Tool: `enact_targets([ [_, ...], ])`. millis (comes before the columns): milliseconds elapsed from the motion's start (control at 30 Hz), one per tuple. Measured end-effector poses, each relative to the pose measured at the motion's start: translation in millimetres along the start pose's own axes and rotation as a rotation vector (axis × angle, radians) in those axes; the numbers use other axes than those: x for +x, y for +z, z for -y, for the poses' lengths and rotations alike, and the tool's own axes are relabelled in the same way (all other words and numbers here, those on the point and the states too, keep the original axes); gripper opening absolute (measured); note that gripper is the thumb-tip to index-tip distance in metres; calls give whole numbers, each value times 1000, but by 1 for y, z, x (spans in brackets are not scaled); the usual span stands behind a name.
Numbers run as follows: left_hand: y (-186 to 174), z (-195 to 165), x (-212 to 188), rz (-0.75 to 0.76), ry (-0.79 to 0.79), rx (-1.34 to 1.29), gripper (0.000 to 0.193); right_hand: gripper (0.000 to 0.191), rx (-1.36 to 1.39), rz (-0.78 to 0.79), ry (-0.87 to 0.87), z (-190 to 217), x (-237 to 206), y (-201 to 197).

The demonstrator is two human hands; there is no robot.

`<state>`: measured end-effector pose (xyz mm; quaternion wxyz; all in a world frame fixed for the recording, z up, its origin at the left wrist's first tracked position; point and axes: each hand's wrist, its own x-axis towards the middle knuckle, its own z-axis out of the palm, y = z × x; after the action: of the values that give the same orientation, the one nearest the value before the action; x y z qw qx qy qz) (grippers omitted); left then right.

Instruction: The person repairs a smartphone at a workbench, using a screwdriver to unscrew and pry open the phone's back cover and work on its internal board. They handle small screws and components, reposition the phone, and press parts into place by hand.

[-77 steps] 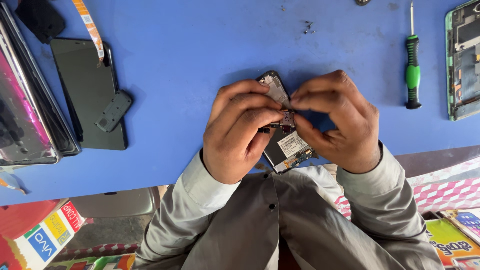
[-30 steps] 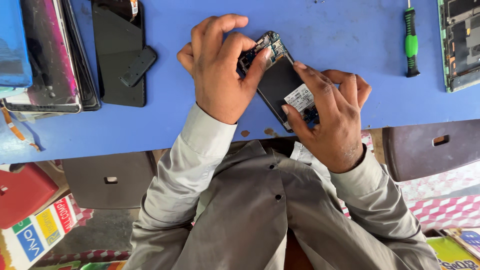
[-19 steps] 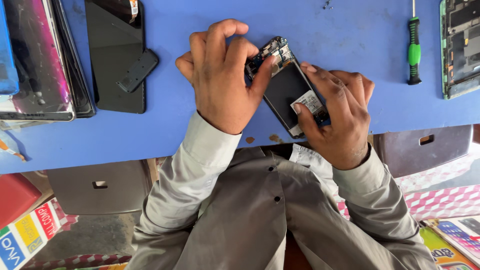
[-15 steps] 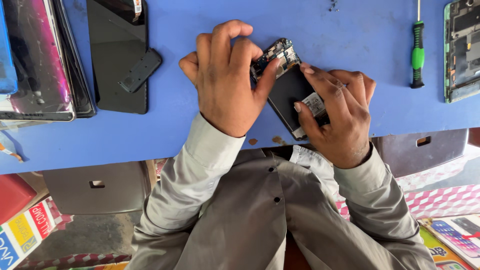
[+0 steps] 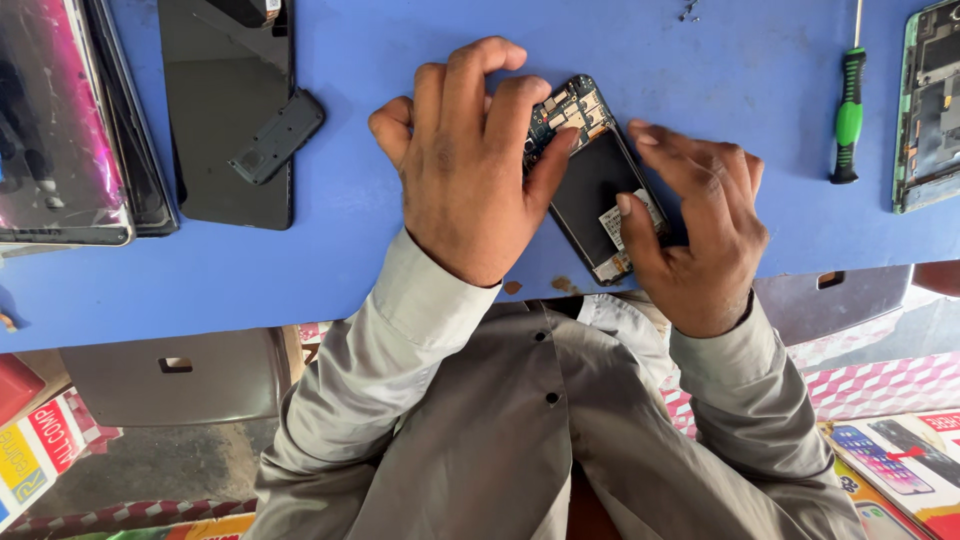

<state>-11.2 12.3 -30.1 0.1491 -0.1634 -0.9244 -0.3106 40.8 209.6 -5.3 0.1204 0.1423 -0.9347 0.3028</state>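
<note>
We begin with the blue table (image 5: 400,260), which fills the upper half of the view. At ten o'clock lies a stack of phone screens (image 5: 60,130) with a pinkish sheen, and just beside it a black display panel (image 5: 225,120) with a small dark plastic part (image 5: 278,137) resting on its lower right corner. At two o'clock sits another opened phone frame (image 5: 930,110), cut off by the edge, and near it a green-handled screwdriver (image 5: 848,110), its shaft pointing to twelve.

Near the middle lies the opened phone (image 5: 597,185), back cover off, flat on the table. Its long axis runs from eleven o'clock, where the bare circuit board (image 5: 565,105) shows, down to five o'clock, where the dark battery carries a white label.

Our left hand (image 5: 470,170) is nearer the board end: it arches over the upper left of the phone, fingers curled and the thumb pressing the edge by the board, steadying rather than lifting. Our right hand (image 5: 700,230) lies at four o'clock of the phone, fingers spread flat along its right edge, the thumb on the label. Whether the fingertips pinch anything small there we cannot tell; they probably only press down.
</note>
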Motion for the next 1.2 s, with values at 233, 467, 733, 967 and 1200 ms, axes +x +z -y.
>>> enact_targets([
  [233, -2, -1, -1, 8, 3, -90, 37, 34, -47, -19, 22, 1, 11, 2],
  [467, 0, -8, 2, -2, 13, -167, 38, 22, 3, -48, -4, -6, 22, 2],
  [733, 0, -13, 3, 24, 27, -271, 34, 19, -7, -62, 3, -22, 19, 12],
  [967, 3, -15, 3, 71, 67, -199, 40, 21, 19, -73, 15, -27, 20, 13],
  [1200, 8, -17, 6, 88, 70, -169, 44, 19, 151, -96, 53, -29, 22, 5],
])
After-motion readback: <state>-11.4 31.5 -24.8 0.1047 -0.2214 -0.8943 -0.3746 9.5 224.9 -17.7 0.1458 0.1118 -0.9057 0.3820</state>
